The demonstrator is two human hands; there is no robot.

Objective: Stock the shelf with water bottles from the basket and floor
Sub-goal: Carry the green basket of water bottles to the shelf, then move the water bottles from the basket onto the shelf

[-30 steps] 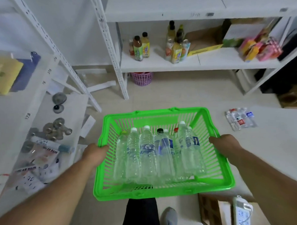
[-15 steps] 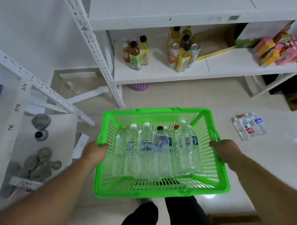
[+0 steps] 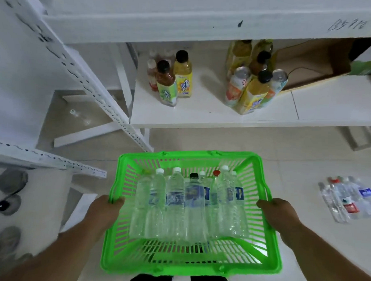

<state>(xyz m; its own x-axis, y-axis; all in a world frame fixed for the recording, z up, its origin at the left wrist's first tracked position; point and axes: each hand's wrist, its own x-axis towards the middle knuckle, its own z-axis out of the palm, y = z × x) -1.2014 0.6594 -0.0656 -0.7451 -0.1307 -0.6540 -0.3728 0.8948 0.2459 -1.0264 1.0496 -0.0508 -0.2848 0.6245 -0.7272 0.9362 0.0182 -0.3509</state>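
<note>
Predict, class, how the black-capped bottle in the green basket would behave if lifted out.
The black-capped bottle looks thin-walled and clear, so probably light and squashy. It is round and lies flat in the basket, so likely to roll once set down.

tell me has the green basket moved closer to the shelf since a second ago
Yes. The green basket, held by the left hand and right hand, has moved forward: the gap to the shelf edge has shrunk.

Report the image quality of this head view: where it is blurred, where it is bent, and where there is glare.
Head view: wide-angle bending makes the white shelf edge and slotted upright lean and curve; motion blur smears the left margin and drink bottles; light is dim and flat, with a pale glare patch through the green basket floor at its lower right; the left hand and right hand stay fairly sharp.
</note>
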